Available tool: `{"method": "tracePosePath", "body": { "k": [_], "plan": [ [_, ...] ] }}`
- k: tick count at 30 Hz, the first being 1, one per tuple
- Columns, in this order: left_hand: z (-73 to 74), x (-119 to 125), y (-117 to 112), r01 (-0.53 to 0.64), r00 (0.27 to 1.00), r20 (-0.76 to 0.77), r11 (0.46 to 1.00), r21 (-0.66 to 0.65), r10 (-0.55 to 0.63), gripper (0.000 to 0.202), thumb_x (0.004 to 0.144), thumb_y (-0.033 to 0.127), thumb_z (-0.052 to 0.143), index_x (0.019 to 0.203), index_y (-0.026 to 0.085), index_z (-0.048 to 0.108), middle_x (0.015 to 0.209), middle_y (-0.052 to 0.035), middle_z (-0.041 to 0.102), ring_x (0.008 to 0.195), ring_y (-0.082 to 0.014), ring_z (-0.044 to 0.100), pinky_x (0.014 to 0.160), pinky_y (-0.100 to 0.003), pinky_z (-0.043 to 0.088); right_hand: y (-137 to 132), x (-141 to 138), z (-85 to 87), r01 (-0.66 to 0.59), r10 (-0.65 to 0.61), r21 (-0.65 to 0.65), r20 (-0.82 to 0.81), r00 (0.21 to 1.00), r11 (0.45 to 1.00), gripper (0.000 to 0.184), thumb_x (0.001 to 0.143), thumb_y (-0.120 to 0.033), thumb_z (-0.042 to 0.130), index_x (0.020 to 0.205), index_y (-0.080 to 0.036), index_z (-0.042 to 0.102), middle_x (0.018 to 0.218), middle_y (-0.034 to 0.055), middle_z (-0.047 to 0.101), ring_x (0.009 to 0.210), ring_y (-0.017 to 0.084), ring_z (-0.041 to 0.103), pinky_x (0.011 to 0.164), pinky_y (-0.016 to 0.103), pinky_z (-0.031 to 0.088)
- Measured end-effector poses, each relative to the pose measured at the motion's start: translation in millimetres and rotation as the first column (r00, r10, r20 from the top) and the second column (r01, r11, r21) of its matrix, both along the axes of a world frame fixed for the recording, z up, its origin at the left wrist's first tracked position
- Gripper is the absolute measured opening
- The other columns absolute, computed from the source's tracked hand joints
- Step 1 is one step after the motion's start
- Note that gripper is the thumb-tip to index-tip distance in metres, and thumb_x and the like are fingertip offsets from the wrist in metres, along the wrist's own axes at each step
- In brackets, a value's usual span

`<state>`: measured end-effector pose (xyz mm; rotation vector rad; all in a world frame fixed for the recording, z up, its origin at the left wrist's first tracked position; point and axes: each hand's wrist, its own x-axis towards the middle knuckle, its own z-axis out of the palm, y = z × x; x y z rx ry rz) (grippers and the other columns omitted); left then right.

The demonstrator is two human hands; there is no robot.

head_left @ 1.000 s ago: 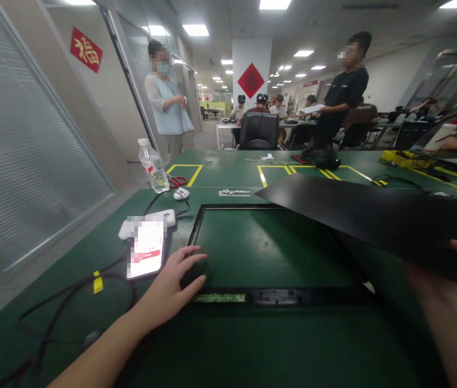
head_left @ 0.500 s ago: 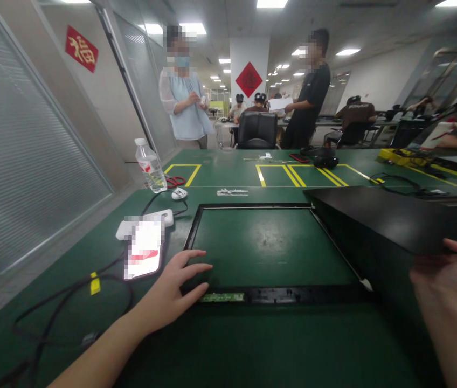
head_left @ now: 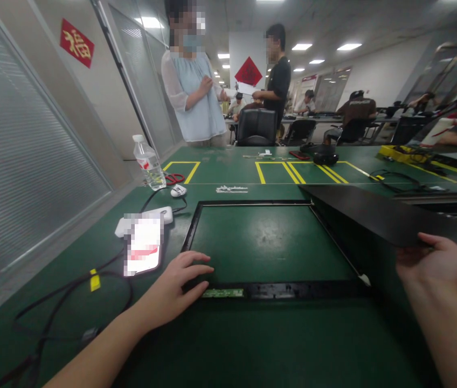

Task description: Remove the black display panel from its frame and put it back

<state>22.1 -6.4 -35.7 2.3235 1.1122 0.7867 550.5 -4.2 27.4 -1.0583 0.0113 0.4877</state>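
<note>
A black rectangular frame [head_left: 301, 290] lies flat on the green table, with a strip of green circuit board [head_left: 223, 293] along its near bar. My left hand [head_left: 182, 283] rests over the frame's near left corner, fingers stretched out and slightly apart. At the right, my right hand [head_left: 434, 264] grips the near edge of a thin black panel [head_left: 374, 213], thumb on top and fingers underneath. That panel is tilted and raised at the near side; its far left corner is close to the frame's far right corner. A small white piece [head_left: 364, 279] sits at the frame's near right corner.
Left of the frame are a lit phone [head_left: 143, 245], a white power strip [head_left: 166, 215], black cables [head_left: 46, 318] and a water bottle [head_left: 149, 164]. Red scissors [head_left: 175, 178] and small white parts [head_left: 232, 189] lie beyond. Two people stand past the table.
My right hand has moved left and slightly up with the black panel, which shows more of its top. My left hand stays at the frame corner. The two standing people have moved closer together.
</note>
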Motion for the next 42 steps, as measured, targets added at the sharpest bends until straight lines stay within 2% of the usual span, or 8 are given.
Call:
{"method": "tracePosePath", "body": {
  "k": [6, 10, 13, 23, 33, 42],
  "plan": [
    [3.0, 0.2, -0.4, 0.027, 1.0, -0.015, 0.999, -0.024, -0.027, 0.032, 0.105, 0.04, 0.066, 0.129, 0.035, 0.086, 0.141, -0.0121, 0.079, 0.133, -0.0361, 0.071, 0.119, -0.058, 0.057, 3.6, -21.3, 5.8, 0.011, -0.014, -0.066, -0.044, 0.999, 0.998, 0.024, 0.067, 0.003, 0.054, 0.075, -0.019, 0.056, 0.078, -0.0021, 0.06, 0.058, 0.01, 0.061, 0.051, 0.016, 0.056],
    [5.4, 1.9, -1.5, 0.045, 0.999, -0.023, 0.999, -0.012, -0.045, 0.034, 0.107, 0.037, 0.063, 0.131, 0.034, 0.085, 0.139, -0.012, 0.079, 0.131, -0.0345, 0.072, 0.119, -0.057, 0.057, 7.3, -14.5, -2.9, 0.04, -0.046, -0.193, -0.027, 0.999, 0.98, 0.03, 0.066, 0.008, 0.062, 0.081, -0.018, 0.057, 0.084, -0.0024, 0.065, 0.066, 0.011, 0.066, 0.052, 0.016, 0.057],
    [6.4, 3.0, -2.5, 0.054, 0.998, -0.022, 0.998, -0.022, -0.055, 0.036, 0.107, 0.036, 0.061, 0.135, 0.034, 0.084, 0.137, -0.012, 0.08, 0.13, -0.0338, 0.072, 0.118, -0.055, 0.058, 10.0, -7.2, -9.3, 0.04, -0.052, -0.232, -0.046, 0.998, 0.972, 0.032, 0.066, 0.008, 0.063, 0.082, -0.019, 0.055, 0.085, -0.0036, 0.065, 0.066, 0.011, 0.066, 0.05, 0.015, 0.057],
    [8.9, 5.1, -3.9, 0.093, 0.996, -0.007, 0.995, -0.037, -0.093, 0.035, 0.109, 0.035, 0.059, 0.132, 0.035, 0.086, 0.135, -0.0114, 0.081, 0.125, -0.0331, 0.075, 0.113, -0.054, 0.062, 8.4, -10.0, -11.1, 0.04, -0.048, -0.219, -0.029, 0.998, 0.975, 0.029, 0.07, 0.007, 0.064, 0.081, -0.019, 0.057, 0.087, -0.0021, 0.065, 0.067, 0.011, 0.066, 0.051, 0.015, 0.056],
    [9.6, 6.2, -3.7, 0.107, 0.994, -0.022, 0.993, -0.047, -0.108, 0.036, 0.11, 0.035, 0.056, 0.131, 0.033, 0.085, 0.129, -0.011, 0.082, 0.12, -0.031, 0.077, 0.11, -0.05, 0.063, 11.5, 0.8, -19.0, 0.025, -0.037, -0.229, -0.05, 0.998, 0.973, 0.03, 0.07, 0.007, 0.065, 0.083, -0.019, 0.057, 0.088, -0.0027, 0.065, 0.071, 0.012, 0.067, 0.051, 0.014, 0.054],
    [8.7, 4.2, -4.2, 0.125, 0.988, -0.087, 0.992, -0.008, -0.125, 0.037, 0.113, 0.029, 0.051, 0.133, 0.029, 0.082, 0.133, -0.0112, 0.08, 0.123, -0.0284, 0.076, 0.109, -0.046, 0.064, 14.5, 2.8, -17.9, 0.049, -0.063, -0.244, -0.05, 0.997, 0.969, 0.031, 0.065, 0.007, 0.064, 0.08, -0.019, 0.056, 0.084, -0.0027, 0.062, 0.068, 0.012, 0.064, 0.05, 0.017, 0.056]
  ]
}}
